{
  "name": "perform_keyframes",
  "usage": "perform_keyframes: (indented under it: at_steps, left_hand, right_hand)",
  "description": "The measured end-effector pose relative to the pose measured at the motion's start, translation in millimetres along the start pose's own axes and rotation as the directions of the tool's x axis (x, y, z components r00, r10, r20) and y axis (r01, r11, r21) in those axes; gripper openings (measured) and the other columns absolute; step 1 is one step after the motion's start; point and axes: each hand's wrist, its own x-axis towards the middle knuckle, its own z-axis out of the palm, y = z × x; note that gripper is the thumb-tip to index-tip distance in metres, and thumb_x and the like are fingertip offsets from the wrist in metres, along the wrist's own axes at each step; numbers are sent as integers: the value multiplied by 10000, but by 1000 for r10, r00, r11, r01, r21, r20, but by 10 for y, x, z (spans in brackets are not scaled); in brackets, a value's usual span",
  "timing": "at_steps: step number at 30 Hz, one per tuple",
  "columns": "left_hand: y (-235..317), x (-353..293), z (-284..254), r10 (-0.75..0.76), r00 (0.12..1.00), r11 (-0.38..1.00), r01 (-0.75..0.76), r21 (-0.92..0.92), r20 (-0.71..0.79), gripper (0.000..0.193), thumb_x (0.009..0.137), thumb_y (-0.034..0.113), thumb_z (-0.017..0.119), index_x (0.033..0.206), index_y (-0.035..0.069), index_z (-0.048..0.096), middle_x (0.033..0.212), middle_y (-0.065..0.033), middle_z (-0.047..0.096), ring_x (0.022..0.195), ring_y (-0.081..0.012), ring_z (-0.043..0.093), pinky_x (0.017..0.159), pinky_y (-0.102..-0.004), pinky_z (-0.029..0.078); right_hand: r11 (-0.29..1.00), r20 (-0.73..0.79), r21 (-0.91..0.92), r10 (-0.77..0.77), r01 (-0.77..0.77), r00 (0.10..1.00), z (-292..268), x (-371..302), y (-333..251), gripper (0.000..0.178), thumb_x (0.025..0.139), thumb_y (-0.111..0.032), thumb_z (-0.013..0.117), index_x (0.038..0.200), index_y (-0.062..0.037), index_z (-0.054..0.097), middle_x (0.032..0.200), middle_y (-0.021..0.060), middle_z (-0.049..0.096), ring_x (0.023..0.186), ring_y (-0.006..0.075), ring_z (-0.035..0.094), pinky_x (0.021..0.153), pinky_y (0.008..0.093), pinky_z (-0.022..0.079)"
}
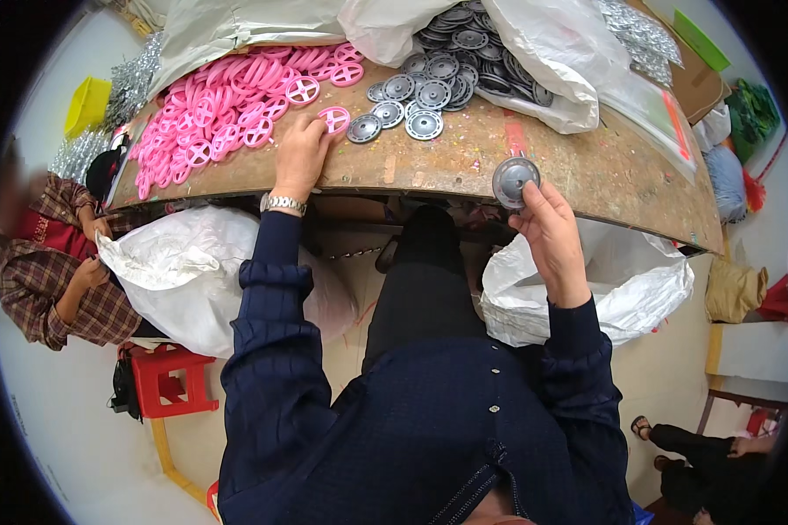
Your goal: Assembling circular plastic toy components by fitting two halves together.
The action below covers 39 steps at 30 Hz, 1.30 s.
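In my right hand (553, 241) a round grey plastic disc (510, 185) is pinched, thumb on its face, just past the table's near edge. A white sack (622, 289) hangs open beneath that hand. My left hand (301, 157), with a metal watch on the wrist, reaches over the table. Its curled fingers close on a pink spoked wheel (334, 120) at the edge of the pink pile; the fingertips are partly hidden. Right of that wheel lie several loose grey discs (364, 129), flat on the wood.
A large heap of pink wheels (210, 109) covers the table's left part. Grey discs (486, 66) spill from a white bag (578, 105) at the back. A full white sack (193, 271) stands at left, held by another person (57, 262). A red stool (173, 382) is nearby.
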Motion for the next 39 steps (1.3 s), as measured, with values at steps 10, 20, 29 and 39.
perform_keyframes:
  at_steps: [10,20,29,39]
  left_hand:
    - [1287,-206,-444,308,947,899,-319,-299,-85,247,776,58,723,1005,53,631,1177,-135,626,1030,-322,628,859,-405,532]
    - [2068,-497,-296,23,901,-129,433,-892,434,117,998,79,531,1090,15,566,1207,-121,610,1058,-209,622,930,-400,541]
    - [2418,-499,-308,-14,840,-401,492,-773,542,285,1046,164,456,1289,18,472,1223,-106,587,1118,-214,615,923,-433,559]
    - [2469,-536,-264,97,751,-254,653,-714,653,340,1045,157,441,1351,9,458,1265,-105,576,1117,-198,616,921,-370,561]
  right_hand:
    - [972,54,232,33,-45,998,74,-90,-91,292,1015,-251,558,1235,-62,592,1140,65,670,1026,156,642,900,372,532]
    - [994,88,-33,-102,105,991,81,-215,-9,201,998,-156,573,1158,-34,585,1064,44,662,987,119,624,899,307,504]
    - [954,-82,-140,-278,265,957,86,-330,113,90,957,-57,612,1021,-12,569,897,-2,639,797,34,561,720,203,453]
    - [924,-64,-291,-277,248,959,15,-417,107,254,964,-66,603,1197,22,553,1054,56,662,965,98,608,855,235,479]
